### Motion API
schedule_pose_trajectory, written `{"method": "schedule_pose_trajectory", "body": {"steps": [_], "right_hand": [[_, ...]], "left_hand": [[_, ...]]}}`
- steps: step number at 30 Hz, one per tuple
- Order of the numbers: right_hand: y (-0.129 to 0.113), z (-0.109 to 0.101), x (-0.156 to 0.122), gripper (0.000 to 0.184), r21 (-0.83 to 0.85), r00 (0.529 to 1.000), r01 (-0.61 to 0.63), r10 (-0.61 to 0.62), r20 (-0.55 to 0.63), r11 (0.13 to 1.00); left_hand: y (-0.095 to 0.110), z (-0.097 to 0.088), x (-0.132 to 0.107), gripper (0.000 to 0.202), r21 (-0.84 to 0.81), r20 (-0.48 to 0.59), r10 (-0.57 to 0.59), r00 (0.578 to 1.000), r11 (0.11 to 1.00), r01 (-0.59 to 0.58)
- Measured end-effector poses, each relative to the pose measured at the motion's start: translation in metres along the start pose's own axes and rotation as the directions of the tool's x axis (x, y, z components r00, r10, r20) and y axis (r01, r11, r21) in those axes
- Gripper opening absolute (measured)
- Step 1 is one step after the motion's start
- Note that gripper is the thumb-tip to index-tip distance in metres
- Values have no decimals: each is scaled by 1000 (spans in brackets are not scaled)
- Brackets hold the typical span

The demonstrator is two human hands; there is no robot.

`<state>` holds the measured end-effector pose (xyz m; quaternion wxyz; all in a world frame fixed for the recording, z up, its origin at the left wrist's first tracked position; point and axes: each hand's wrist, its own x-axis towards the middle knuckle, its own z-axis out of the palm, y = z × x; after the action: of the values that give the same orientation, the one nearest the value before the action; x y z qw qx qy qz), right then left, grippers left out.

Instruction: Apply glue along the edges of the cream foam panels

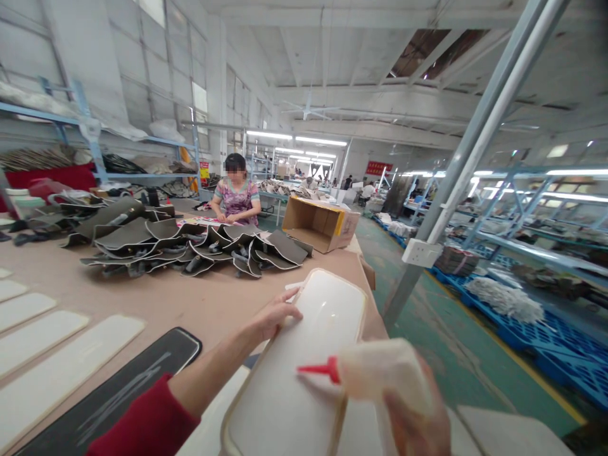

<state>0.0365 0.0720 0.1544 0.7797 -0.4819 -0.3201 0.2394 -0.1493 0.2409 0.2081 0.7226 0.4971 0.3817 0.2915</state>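
My left hand [274, 315] rests with its fingertips on the left edge of a long white rounded panel [294, 380] that lies on the brown worktable [190, 297]. The fingers are stretched toward the panel and hold nothing. My right hand [418, 418], blurred at the lower right, is closed around a translucent squeeze bottle [384, 370] with a red nozzle [319, 369]. The nozzle points left, just over the panel's surface. A red sleeve [142, 424] covers my left arm.
A black rounded panel [118, 392] and several pale strips [57, 367] lie to the left. Dark cut pieces [190, 247] are heaped further back beside an open cardboard box [320, 221]. Another person [236, 193] sits at the far end. A slanted metal post [456, 164] stands at the right.
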Motion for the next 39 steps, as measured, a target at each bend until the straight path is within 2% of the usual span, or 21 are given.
{"method": "schedule_pose_trajectory", "body": {"steps": [1, 3, 5, 8, 10, 12, 16, 18, 21, 23, 25, 27, 30, 32, 33, 35, 37, 39], "right_hand": [[-8, 0, 16, 74, 58, 999, 26, -25, -23, 998], [-21, 2, 44, 75, 65, 994, 75, -70, -78, 995], [-22, 4, 50, 73, 54, 994, 85, -81, -74, 995], [-5, 4, 19, 75, 45, 1000, -5, 4, 24, 999], [6, 1, -2, 83, 26, 986, -131, 127, 110, 991], [5, -1, -2, 84, 59, 990, -135, 132, 57, 989], [-13, 0, 44, 76, 121, 989, 62, -45, -141, 991], [-15, 2, 52, 76, 121, 988, 69, -51, -148, 990], [-1, 1, 22, 80, 117, 997, -69, 74, -33, 991], [10, -2, -7, 87, 69, 976, -214, 211, 54, 974], [13, -6, -20, 91, 38, 965, -261, 260, 44, 965], [6, -6, -7, 84, 65, 985, -164, 167, -50, 984], [-8, 1, 37, 77, 113, 989, 14, 3, -146, 993], [-11, 8, 57, 74, 109, 985, 65, -47, -164, 992], [-9, 11, 58, 72, 105, 987, 71, -55, -150, 992], [1, 14, 42, 70, 96, 994, 53, -44, -97, 994], [15, 10, 13, 70, 61, 1000, 9, -8, -12, 998], [23, 3, -12, 70, -45, 995, -32, 36, 92, 998]], "left_hand": [[1, 1, -1, 101, 7, 13, 1, 1000, 1000, -1], [1, 4, -3, 102, 17, 34, -3, 999, 1000, 2], [1, 5, -4, 103, 18, 24, -9, 1000, 1000, 9], [-1, 1, -1, 105, -1, 14, -14, 1000, 1000, 14], [-3, -4, 1, 106, -8, 9, -26, 1000, 1000, 26], [-5, -8, 3, 105, -4, -6, -34, 999, 999, 34], [-6, -9, 4, 103, -13, 11, -27, 1000, 1000, 27], [-6, -9, 6, 103, -38, 16, -37, 999, 999, 37], [-9, -13, 9, 102, -66, -13, -58, 998, 996, 57], [-13, -18, 12, 102, -69, -56, -57, 997, 996, 53], [-15, -22, 13, 102, -65, -92, -43, 995, 997, 37], [-15, -23, 13, 101, -52, -105, -28, 994, 998, 23], [-12, -19, 11, 101, -40, -68, -31, 997, 999, 29], [-11, -14, 10, 102, -54, -37, -38, 999, 998, 36], [-11, -13, 9, 103, -65, -29, -42, 999, 997, 40], [-12, -14, 9, 104, -86, -33, -47, 998, 995, 44], [-14, -18, 10, 103, -95, -76, -48, 996, 995, 41], [-14, -24, 10, 102, -89, -134, -48, 990, 995, 36]]}}
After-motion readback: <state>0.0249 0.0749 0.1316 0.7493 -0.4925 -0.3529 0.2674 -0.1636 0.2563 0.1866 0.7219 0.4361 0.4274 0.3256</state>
